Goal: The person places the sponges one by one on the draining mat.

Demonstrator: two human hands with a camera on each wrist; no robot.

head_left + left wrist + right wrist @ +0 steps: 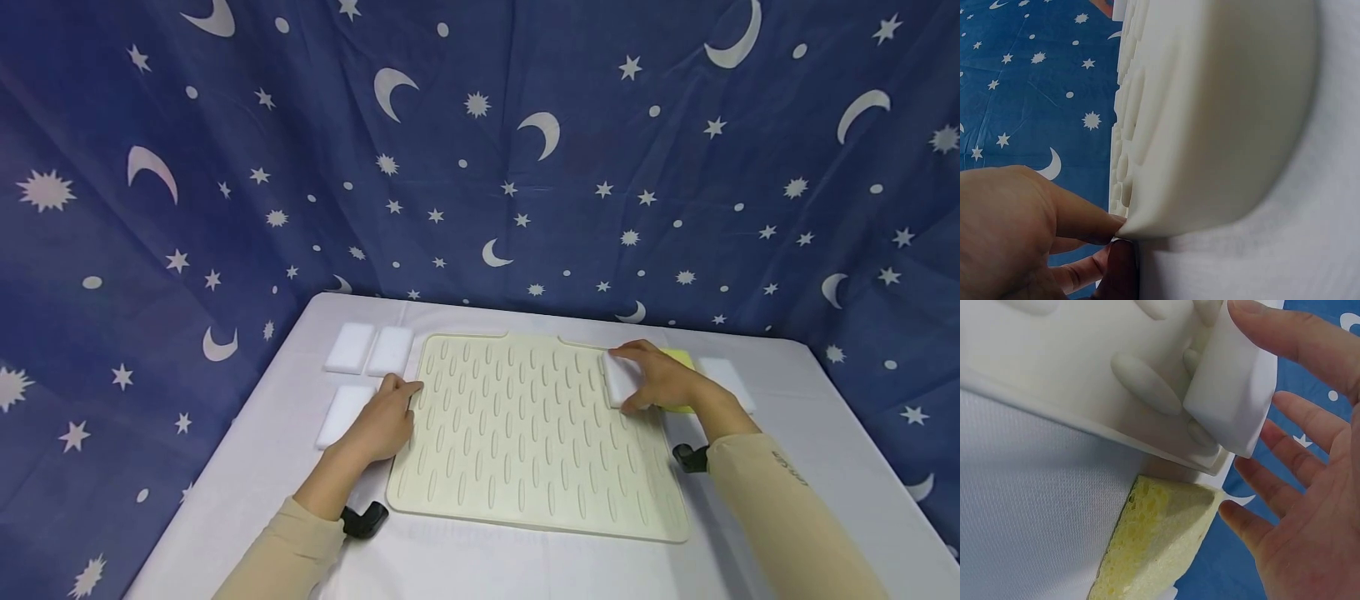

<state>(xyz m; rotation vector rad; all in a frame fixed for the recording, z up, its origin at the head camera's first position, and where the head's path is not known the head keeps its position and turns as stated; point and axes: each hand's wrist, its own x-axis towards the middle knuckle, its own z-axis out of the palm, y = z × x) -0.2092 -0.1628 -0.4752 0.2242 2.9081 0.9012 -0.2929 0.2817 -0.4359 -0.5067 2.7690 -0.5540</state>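
A cream silicone drying mat (517,433) with raised oval ribs lies on the table. My left hand (382,425) pinches its left edge between thumb and fingers; the left wrist view shows the thumb on the rim and the fingers under it. At the mat's far right corner my right hand (656,379) holds a white sponge block (621,379), thumb at the near end and fingertips at the far end. In the right wrist view that white block (1232,381) stands over the ribs, and a yellow sponge (1160,537) sits just off the mat's edge, below the fingers.
Left of the mat lie three more white sponge blocks, one at the far left (349,347), one beside it (391,351) and one nearer (345,415). Another white block (727,382) lies right of the yellow sponge. A blue star-and-moon curtain (465,150) hangs behind the table.
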